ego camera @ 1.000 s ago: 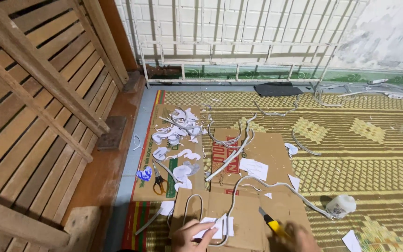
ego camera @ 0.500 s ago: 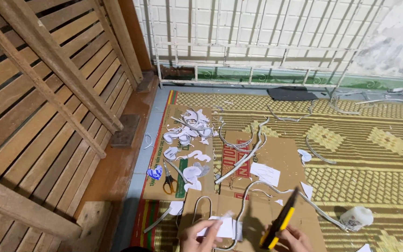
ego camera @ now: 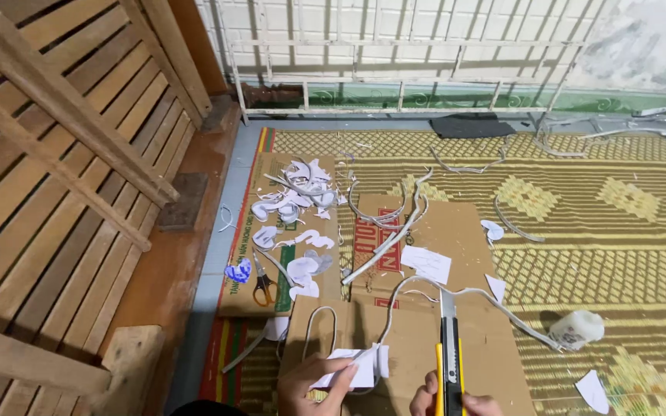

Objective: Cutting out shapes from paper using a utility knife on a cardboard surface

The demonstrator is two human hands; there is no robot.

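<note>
At the bottom edge, my left hand [ego camera: 314, 383] pinches a white paper piece [ego camera: 354, 368] that lies on flattened brown cardboard [ego camera: 410, 354]. My right hand [ego camera: 456, 399] grips a yellow and black utility knife [ego camera: 449, 350], blade extended and pointing away from me. The blade tip sits near a grey flexible strip [ego camera: 425, 285] that loops across the cardboard. Only the fingers and knuckles of both hands show.
Several white paper cut-outs [ego camera: 294, 200] and orange-handled scissors [ego camera: 262, 286] lie on cardboard to the left. A white glue bottle [ego camera: 576, 329] rests on the woven mat [ego camera: 603, 231] at right. A wooden slatted frame [ego camera: 55, 169] fills the left side; a white metal grille [ego camera: 395, 62] stands behind.
The view has tilted up and closer. My right hand has turned the knife from a slant to pointing straight away; the left hand stays on the paper piece.
</note>
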